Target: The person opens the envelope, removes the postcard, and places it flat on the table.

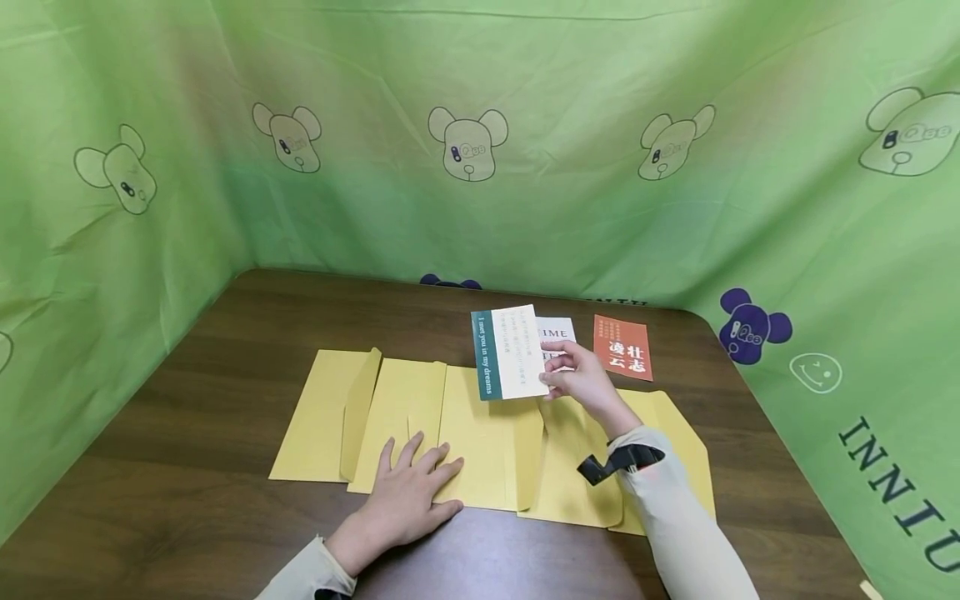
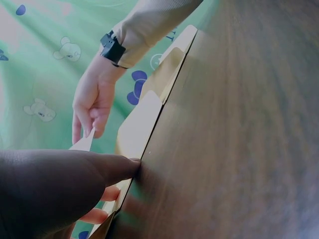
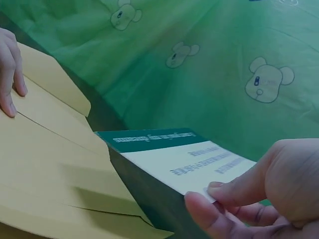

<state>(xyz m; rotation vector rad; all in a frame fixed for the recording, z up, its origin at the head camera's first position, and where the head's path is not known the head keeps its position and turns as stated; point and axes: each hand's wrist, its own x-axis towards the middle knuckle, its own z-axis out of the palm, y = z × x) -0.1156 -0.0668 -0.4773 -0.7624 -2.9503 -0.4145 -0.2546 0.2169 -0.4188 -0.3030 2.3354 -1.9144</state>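
Note:
Between thumb and fingers my right hand point(image 1: 577, 379) pinches the edge of a white card with a dark green strip point(image 1: 510, 353), printed "I met you in my dreams". In the right wrist view this card point(image 3: 189, 159) is tilted above the yellow envelopes. My left hand point(image 1: 408, 496) lies with spread fingers on the envelopes, over the second envelope point(image 1: 401, 400) and the middle envelope point(image 1: 480, 450) from the left. In the left wrist view its thumb point(image 2: 122, 168) touches an envelope's near edge. Several yellow envelopes overlap in a row, flaps to the right.
Behind the held card, a white card with black letters point(image 1: 557, 332) lies partly hidden. To its right is a red card with white characters point(image 1: 624, 347). The brown wooden table point(image 1: 165, 417) is bordered by a green printed curtain point(image 1: 375, 225) at the back and sides.

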